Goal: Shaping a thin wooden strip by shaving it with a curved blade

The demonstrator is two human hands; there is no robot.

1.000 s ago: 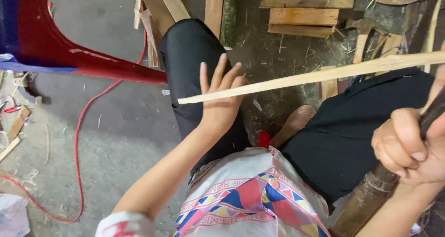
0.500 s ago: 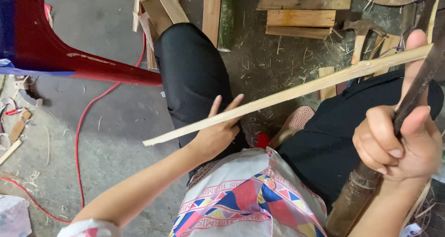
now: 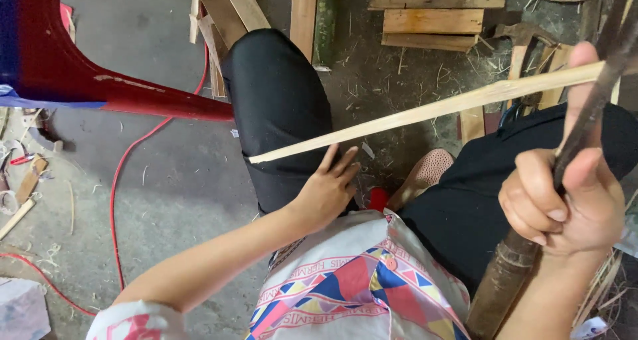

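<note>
my right hand fingers clamp the dark blade handle against the bamboo strip; left hand fingers loosely spread on my knee.

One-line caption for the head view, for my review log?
Seated person's left hand rests under a bamboo strip while the right hand grips a dark blade.

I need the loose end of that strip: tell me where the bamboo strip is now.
In the head view the bamboo strip slants across the middle, its free end over the left knee just above the left hand, its far end by the right hand.
</note>
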